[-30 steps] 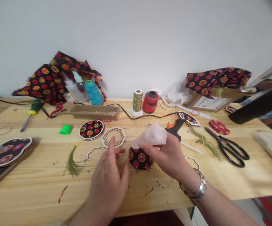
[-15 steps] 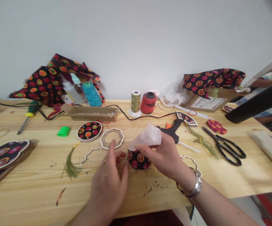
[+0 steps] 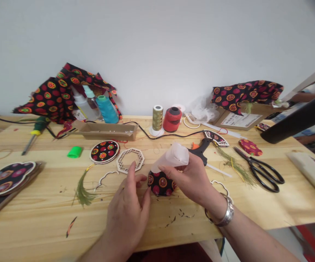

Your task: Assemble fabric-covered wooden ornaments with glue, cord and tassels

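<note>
My right hand point(image 3: 191, 178) is wrapped round a translucent white squeeze bottle point(image 3: 170, 156), tipped down towards a small round piece covered in black fabric with red and orange dots point(image 3: 160, 183) on the wooden table point(image 3: 37, 214). My left hand point(image 3: 128, 207) rests just left of that piece, fingers pinched together near its edge; what they hold is too small to make out. A pale wooden lattice octagon point(image 3: 130, 159) lies just beyond my left fingers.
A black glue gun point(image 3: 201, 149) and black scissors point(image 3: 263, 171) lie to the right. A fabric-covered disc point(image 3: 104, 151), green cap point(image 3: 74, 151), green tassel point(image 3: 83, 191), thread spools point(image 3: 172, 119), cardboard tray point(image 3: 105, 130) and dotted fabric heaps point(image 3: 59, 92) surround the middle.
Both hands stay at the small fabric piece, shifting only slightly; the bottle's tilt barely differs. The view has drifted a little.
</note>
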`<control>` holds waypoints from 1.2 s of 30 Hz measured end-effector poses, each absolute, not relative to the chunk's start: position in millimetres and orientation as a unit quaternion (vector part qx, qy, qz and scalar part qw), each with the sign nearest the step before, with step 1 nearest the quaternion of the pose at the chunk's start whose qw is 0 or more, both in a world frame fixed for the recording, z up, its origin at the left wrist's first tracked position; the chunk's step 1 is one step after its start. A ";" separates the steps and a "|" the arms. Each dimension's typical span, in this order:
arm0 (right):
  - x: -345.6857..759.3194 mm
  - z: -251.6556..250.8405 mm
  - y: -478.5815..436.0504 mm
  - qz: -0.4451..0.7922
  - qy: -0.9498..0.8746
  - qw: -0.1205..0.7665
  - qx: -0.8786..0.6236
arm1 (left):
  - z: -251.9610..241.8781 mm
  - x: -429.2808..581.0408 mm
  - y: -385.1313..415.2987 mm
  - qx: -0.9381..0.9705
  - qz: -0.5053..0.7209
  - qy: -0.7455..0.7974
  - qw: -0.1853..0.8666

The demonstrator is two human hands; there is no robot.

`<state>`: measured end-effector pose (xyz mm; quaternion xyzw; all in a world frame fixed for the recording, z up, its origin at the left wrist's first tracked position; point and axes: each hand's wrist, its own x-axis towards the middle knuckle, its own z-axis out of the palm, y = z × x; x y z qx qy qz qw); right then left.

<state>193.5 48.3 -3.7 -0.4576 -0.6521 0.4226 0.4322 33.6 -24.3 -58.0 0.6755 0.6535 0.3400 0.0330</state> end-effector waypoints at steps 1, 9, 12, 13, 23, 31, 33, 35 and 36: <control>193.4 -2.7 48.2 0.425 -0.648 0.433 -0.461 | -58.2 33.4 -24.6 0.678 0.341 0.651 0.029; 190.5 -5.0 48.0 0.484 -0.610 0.429 -0.457 | -59.1 34.0 -24.7 0.695 0.347 0.629 0.028; 190.5 -7.4 47.2 0.461 -0.642 0.415 -0.450 | -57.4 34.7 -24.4 0.699 0.345 0.626 0.020; 190.8 -7.9 47.0 0.452 -0.650 0.412 -0.451 | -56.8 34.8 -24.4 0.700 0.345 0.625 0.015; 192.8 -10.3 46.1 0.440 -0.653 0.425 -0.447 | -59.8 34.1 -25.7 0.706 0.346 0.618 0.005; 194.8 -8.4 46.2 0.419 -0.649 0.439 -0.459 | -59.8 33.7 -23.8 0.706 0.342 0.620 0.008; 194.9 -8.0 46.2 0.423 -0.646 0.437 -0.461 | -59.1 34.2 -23.5 0.707 0.341 0.620 0.003; 195.6 -7.1 46.6 0.425 -0.644 0.433 -0.465 | -58.5 34.5 -23.7 0.706 0.341 0.621 0.000; 196.2 -6.5 47.1 0.422 -0.642 0.434 -0.470 | -58.4 34.5 -24.0 0.705 0.342 0.621 0.001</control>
